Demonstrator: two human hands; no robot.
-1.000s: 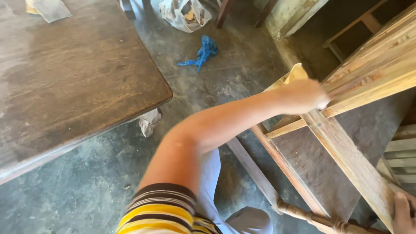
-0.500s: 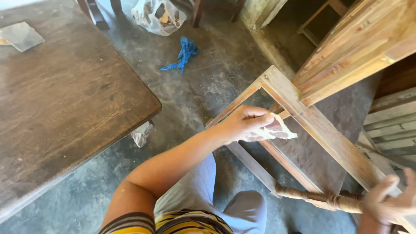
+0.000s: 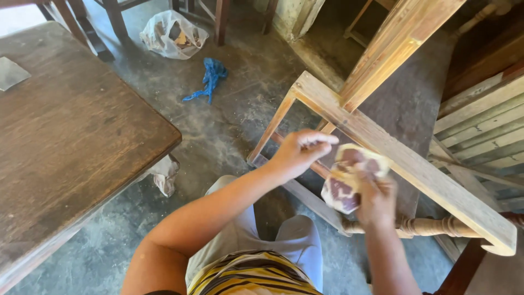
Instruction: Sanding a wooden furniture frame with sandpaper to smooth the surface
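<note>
A worn sheet of sandpaper [image 3: 343,188], cream with reddish-brown patches, is curled in front of me. My right hand [image 3: 376,201] grips it from below and behind. My left hand [image 3: 302,152] is closed, its fingertips pinching at the sheet's upper left edge. Both hands hover just over a bare, pale wooden chair frame [image 3: 398,155] that lies tilted on the floor. Its long flat rail runs diagonally behind the sandpaper. A turned spindle [image 3: 431,226] of the frame sits right of my right wrist.
A dark wooden table [image 3: 71,136] fills the left side, with a crumpled cloth [image 3: 164,175] under its corner. A blue rag [image 3: 210,79] and a plastic bag [image 3: 172,35] lie on the concrete floor beyond. Slatted wooden pieces [image 3: 486,131] stand at the right.
My left hand came off the frame's upper bar carrying the sandpaper and drew toward me. My right hand left the frame's lower end and took hold of the sheet.
</note>
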